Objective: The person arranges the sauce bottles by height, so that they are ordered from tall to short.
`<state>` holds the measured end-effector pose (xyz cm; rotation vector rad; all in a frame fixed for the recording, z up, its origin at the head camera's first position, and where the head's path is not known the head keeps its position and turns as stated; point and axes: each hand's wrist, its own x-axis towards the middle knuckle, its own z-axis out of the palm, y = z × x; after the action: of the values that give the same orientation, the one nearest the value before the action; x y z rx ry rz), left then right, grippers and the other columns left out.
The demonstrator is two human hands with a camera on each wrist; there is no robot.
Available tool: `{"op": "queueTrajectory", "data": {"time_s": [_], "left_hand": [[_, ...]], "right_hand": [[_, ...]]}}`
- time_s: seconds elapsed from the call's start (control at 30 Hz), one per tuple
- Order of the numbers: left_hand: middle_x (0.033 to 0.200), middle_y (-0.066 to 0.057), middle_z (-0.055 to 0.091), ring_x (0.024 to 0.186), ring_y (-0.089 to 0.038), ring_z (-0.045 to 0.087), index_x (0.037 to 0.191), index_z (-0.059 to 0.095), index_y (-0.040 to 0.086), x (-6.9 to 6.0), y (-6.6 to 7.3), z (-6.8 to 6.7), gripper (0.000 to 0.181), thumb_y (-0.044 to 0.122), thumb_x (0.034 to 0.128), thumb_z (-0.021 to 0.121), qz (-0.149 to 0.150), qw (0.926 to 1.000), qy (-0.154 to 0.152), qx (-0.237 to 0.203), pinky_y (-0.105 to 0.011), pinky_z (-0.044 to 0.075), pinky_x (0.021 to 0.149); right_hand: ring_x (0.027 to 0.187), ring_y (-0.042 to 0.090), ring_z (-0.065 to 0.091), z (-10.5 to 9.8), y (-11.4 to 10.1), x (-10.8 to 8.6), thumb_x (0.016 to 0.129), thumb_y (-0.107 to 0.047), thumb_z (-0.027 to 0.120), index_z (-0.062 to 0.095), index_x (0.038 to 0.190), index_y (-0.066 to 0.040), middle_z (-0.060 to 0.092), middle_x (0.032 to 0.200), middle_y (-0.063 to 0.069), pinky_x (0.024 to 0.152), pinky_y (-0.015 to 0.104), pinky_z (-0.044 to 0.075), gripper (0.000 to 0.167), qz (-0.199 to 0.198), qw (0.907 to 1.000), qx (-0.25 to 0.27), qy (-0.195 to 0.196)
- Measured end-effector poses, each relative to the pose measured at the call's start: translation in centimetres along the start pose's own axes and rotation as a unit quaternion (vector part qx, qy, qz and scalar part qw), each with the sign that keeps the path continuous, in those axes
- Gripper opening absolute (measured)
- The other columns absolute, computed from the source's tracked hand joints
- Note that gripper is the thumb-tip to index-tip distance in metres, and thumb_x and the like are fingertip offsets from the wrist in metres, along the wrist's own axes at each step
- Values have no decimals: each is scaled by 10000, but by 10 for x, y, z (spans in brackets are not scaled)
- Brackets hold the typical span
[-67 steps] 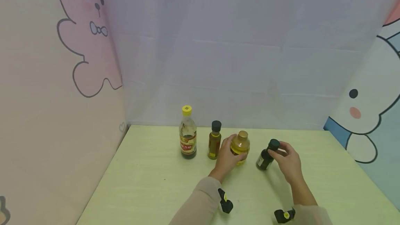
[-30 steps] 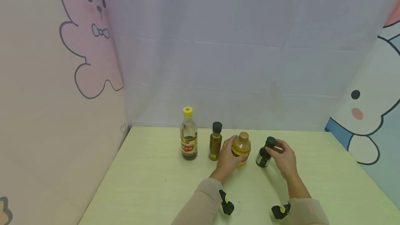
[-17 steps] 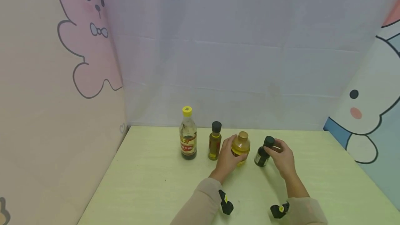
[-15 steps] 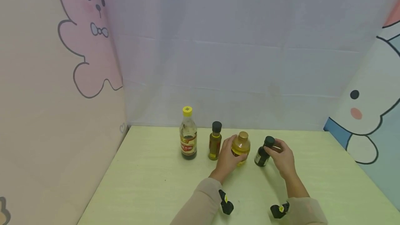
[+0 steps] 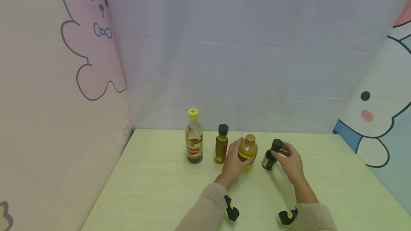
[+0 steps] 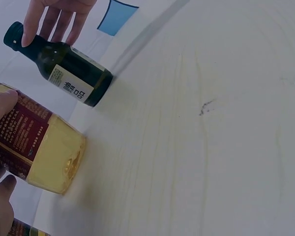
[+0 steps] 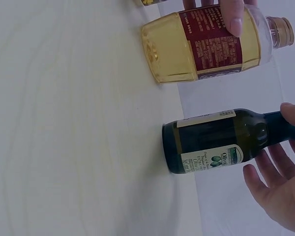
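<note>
My left hand [image 5: 233, 162] grips a clear bottle of yellow cooking oil [image 5: 248, 148] with a gold cap. Its maroon label [image 6: 25, 129] shows in the left wrist view, thumb across it. To the right, my right hand [image 5: 293, 164] pinches the neck of a dark green olive oil bottle [image 5: 269, 160], just under its cap. That bottle leans slightly right in the head view, its base at the table. The right wrist view shows its cream label [image 7: 211, 158]; the cap lies outside that view. A gap separates the two held bottles.
Left of my hands stand a slim oil bottle [image 5: 221, 149] with a black cap and a taller yellow-capped bottle [image 5: 194, 149] of dark liquid. The pale table [image 5: 144, 188] meets a grey-white cloth [image 5: 205, 63] behind and cartoon-printed walls at both sides.
My right hand has shifted slightly left and away from me with the olive oil bottle, which stands more upright than before. During the last half second almost nothing moves. My left hand keeps its place.
</note>
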<state>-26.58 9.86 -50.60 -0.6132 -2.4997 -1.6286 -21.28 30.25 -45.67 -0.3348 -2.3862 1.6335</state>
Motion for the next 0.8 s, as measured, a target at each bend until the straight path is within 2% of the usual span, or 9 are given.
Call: {"op": "queueTrajectory", "data": {"time_s": [0.17,0.3,0.6,0.8], "left_hand": [[1507,-18,331,1328,-217,402,1541,285,175,-2,-2,-2,887,267,828,804,136,9999,-5,53,-423,383,1050],[1510,-26,325,1346,-208,379,1542,273,159,-7,-1,-8,887,274,835,797,256,9992,-63,296,-414,370,1062],[1535,-69,287,1350,-256,380,1540,253,187,-27,-3,-32,809,293,896,731,231,9947,-440,900,-454,422,1014],[1488,-47,359,1332,-212,406,1486,358,152,-40,-9,-47,707,325,903,718,398,9878,-663,1355,-393,402,1039]], "right_hand": [[1288,404,419,-2,0,-2,943,-199,673,321,1452,55,428,1401,290,1041,471,377,669,-151,9991,-352,-182],[1271,427,433,-1,0,-5,946,-214,668,318,1447,64,424,1404,301,1033,473,384,672,-328,9959,-815,-200],[1248,493,416,-9,4,-11,947,-279,661,273,1461,77,379,1418,332,985,575,393,736,-765,9756,-2021,-400],[1249,512,404,-10,9,-16,943,-361,655,281,1462,68,371,1411,352,950,624,396,771,-677,9692,-2307,-533]]}}
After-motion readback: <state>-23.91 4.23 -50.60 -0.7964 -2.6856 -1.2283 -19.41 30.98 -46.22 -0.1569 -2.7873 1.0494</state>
